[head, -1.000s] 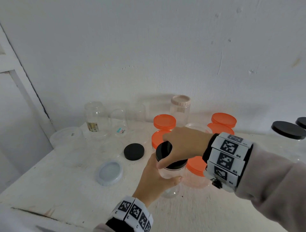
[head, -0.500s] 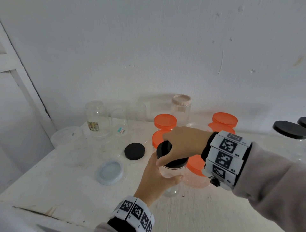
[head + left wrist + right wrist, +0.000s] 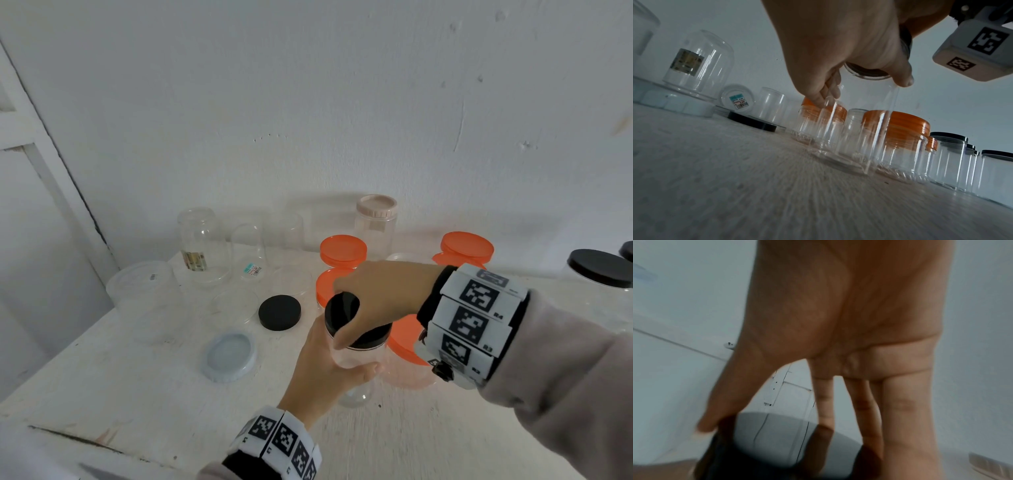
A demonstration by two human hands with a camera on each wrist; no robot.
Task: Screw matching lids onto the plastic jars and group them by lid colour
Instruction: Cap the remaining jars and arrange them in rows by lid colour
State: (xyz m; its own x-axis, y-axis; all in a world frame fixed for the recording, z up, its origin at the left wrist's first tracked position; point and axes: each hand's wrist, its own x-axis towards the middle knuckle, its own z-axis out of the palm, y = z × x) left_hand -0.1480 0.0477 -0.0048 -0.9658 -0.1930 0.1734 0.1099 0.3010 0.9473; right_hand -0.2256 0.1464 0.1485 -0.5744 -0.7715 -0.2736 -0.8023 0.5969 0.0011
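Note:
A clear plastic jar (image 3: 356,359) stands on the white table (image 3: 137,394), near its middle. My left hand (image 3: 329,363) wraps round the jar's body from the left. The left wrist view shows the same jar (image 3: 859,123) with the left hand's fingers (image 3: 826,95) curled on its wall. A black lid (image 3: 342,308) sits on the jar's mouth, and my right hand (image 3: 373,301) grips it from above, thumb and fingers round the rim. Seen from the right wrist, the black lid (image 3: 777,456) lies under the right hand's fingertips (image 3: 824,423).
A loose black lid (image 3: 280,312) and a whitish lid (image 3: 229,356) lie to the left. Upturned clear jars (image 3: 202,246) stand at the back left. Orange-lidded jars (image 3: 342,251) crowd behind and right of the held jar. Black-lidded jars (image 3: 599,270) stand at far right.
Both hands stay on the jar and the black lid; the right hand's grip on the lid has shifted only slightly. Nothing else on the table has moved.

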